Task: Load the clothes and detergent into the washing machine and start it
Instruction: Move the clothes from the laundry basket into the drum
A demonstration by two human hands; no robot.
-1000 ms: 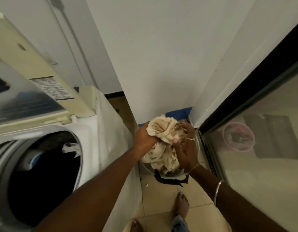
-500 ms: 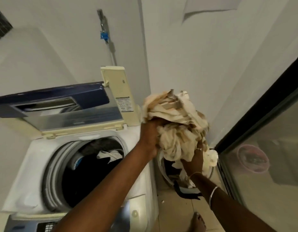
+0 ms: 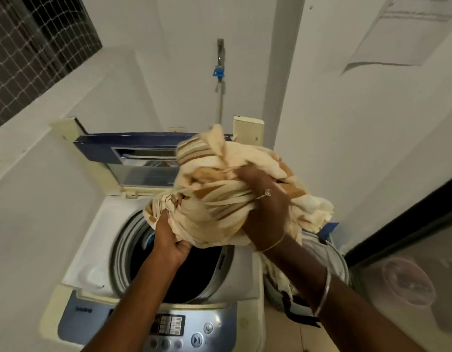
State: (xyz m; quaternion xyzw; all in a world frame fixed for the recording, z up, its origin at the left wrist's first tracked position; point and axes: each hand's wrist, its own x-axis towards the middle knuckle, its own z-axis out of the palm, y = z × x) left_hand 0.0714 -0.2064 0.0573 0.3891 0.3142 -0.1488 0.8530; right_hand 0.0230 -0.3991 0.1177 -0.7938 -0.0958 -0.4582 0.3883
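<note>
While both hands kept the bundle of cream and tan striped cloth (image 3: 227,194) in the air, it hung directly over the open drum (image 3: 184,270) of the washing machine (image 3: 93,273), and that vertical relation was what the coming move appeared to turn on: the mouth of the tub lay straight below the lower left part of the wad. The left hand (image 3: 169,240) sat under the bundle's lower left edge, palm up, its fingers curled closed into the fabric, and it was the hand nearer the drum opening, almost at the rim. The right hand (image 3: 265,207) pressed on the bundle from the right and above, fingers spread and sunk into the folds, gripping rather than merely resting. As a crumpled mass the cloth had only a loose long axis, running from lower left by the left hand to upper right, where a loose end (image 3: 313,212) trailed out past the right hand, beyond the machine's right side and above the laundry basket (image 3: 334,252) on the floor. Its lower left end pointed towards the tub. My judgement was that a release or downward push would drop most of it into the drum, though the trailing end might catch on the machine's top edge unless gathered in. The lid (image 3: 133,158) stood raised behind, clear of the path. No detergent was visible.
</note>
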